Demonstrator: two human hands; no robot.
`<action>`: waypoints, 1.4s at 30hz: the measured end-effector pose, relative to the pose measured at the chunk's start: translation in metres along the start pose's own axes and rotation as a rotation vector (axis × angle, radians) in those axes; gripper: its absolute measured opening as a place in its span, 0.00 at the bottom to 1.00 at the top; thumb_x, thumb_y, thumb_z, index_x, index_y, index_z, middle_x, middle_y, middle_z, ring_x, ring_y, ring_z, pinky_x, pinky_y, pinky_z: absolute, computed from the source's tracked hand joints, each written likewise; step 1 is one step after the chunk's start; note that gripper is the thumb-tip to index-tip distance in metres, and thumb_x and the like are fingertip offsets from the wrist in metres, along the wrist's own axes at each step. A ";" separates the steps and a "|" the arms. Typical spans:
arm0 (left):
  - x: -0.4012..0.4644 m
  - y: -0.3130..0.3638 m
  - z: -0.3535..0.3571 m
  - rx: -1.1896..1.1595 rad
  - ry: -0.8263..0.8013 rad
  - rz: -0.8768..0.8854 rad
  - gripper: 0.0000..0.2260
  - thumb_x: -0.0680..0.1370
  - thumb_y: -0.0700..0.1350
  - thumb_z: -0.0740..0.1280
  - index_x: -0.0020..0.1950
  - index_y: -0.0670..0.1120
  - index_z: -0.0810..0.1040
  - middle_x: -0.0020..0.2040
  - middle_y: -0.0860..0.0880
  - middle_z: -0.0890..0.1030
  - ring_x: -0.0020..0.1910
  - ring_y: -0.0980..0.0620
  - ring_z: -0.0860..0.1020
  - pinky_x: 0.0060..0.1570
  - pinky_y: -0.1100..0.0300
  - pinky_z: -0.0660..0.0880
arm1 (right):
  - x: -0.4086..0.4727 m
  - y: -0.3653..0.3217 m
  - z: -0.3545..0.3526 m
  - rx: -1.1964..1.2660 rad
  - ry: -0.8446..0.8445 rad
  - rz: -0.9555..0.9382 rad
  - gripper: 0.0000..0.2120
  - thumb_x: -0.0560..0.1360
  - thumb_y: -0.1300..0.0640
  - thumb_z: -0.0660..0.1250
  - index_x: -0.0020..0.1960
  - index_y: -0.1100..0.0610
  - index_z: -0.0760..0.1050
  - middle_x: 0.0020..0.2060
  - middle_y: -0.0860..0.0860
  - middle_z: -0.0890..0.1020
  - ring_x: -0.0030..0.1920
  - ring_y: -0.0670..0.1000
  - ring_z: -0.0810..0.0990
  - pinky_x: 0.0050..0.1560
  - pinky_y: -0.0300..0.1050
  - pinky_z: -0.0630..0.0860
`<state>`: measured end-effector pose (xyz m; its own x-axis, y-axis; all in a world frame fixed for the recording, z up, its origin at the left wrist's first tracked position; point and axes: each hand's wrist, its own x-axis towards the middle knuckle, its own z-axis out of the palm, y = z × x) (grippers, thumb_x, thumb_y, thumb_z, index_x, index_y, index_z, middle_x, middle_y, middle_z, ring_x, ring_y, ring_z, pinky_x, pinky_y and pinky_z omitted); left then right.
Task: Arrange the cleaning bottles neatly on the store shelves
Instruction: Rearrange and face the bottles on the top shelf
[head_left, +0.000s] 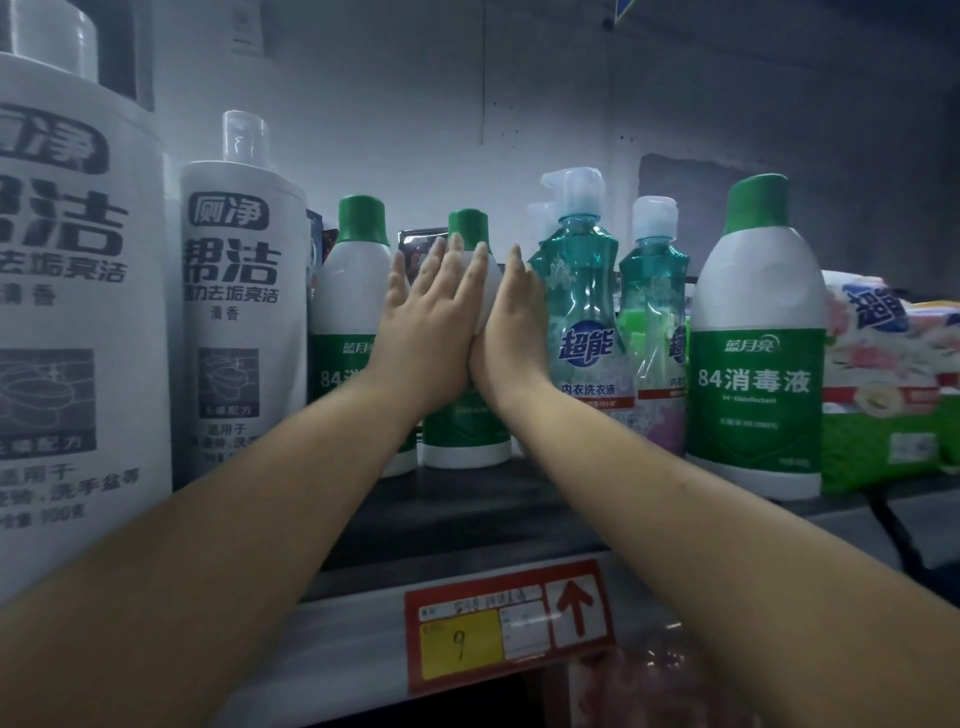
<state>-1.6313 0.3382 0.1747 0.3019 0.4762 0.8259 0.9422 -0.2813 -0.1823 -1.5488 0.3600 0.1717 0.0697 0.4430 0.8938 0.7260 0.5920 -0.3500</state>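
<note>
Pressing flat, straight-fingered left hand (434, 317) and right hand (511, 322) against a green-capped disinfectant bottle (467, 431), a person apparently nudges it back into its shelf (467, 514) row.

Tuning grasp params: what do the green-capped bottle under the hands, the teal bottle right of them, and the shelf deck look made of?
Green-capped bottle: likely opaque white plastic, satin, with a glossy green label.
Teal bottle: clear tinted plastic, glossy; highlights and see-through body show it.
Shelf deck: dark, matte, probably painted metal; uncertain.
</note>
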 end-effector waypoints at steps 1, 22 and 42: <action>0.001 0.005 -0.004 -0.002 0.008 0.037 0.37 0.76 0.44 0.61 0.75 0.46 0.38 0.77 0.45 0.42 0.75 0.49 0.39 0.69 0.49 0.30 | -0.001 0.001 -0.008 -0.007 -0.023 -0.029 0.26 0.81 0.58 0.52 0.75 0.58 0.44 0.74 0.56 0.53 0.74 0.53 0.52 0.74 0.50 0.52; 0.018 0.167 0.014 -0.752 -0.261 0.015 0.25 0.73 0.43 0.67 0.66 0.40 0.61 0.56 0.45 0.74 0.51 0.48 0.74 0.39 0.69 0.69 | -0.054 0.115 -0.167 -0.189 0.242 -0.084 0.33 0.71 0.61 0.67 0.71 0.65 0.56 0.68 0.62 0.65 0.69 0.58 0.61 0.71 0.49 0.56; 0.020 0.195 0.000 -1.148 -0.195 -0.338 0.27 0.63 0.47 0.77 0.58 0.50 0.69 0.50 0.53 0.79 0.49 0.53 0.80 0.54 0.53 0.77 | -0.046 0.139 -0.189 0.404 0.152 0.077 0.19 0.74 0.51 0.66 0.60 0.60 0.69 0.45 0.44 0.75 0.47 0.45 0.74 0.39 0.21 0.69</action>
<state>-1.4413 0.2926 0.1558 0.1761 0.7580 0.6281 0.3304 -0.6466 0.6876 -1.3221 0.2945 0.1349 0.2352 0.4102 0.8811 0.3911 0.7900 -0.4722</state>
